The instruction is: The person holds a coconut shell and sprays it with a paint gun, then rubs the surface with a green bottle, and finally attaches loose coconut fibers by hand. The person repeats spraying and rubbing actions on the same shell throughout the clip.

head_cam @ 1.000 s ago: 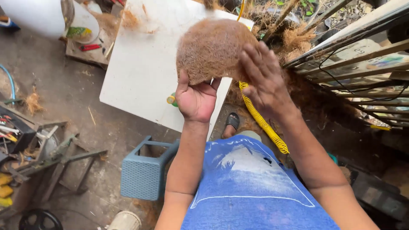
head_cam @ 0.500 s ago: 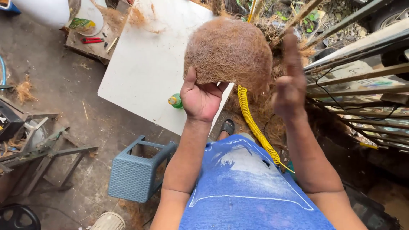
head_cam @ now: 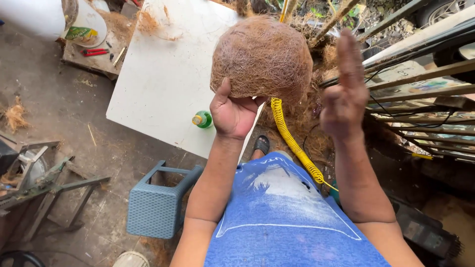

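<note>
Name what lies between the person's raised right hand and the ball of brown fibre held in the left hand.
Nothing bridges them in the head view: the right hand is off the fibre ball; behind the gap lie loose husk and sticks.

Single head-worn camera, steep downward view, close range.
Lens looks down past the wearer's chest at 6 o'clock; left hand (head_cam: 232, 116) near centre, right hand (head_cam: 344, 99) at 2 o'clock, white desk (head_cam: 163, 84) toward 11 o'clock, floor at 9 o'clock.
</note>
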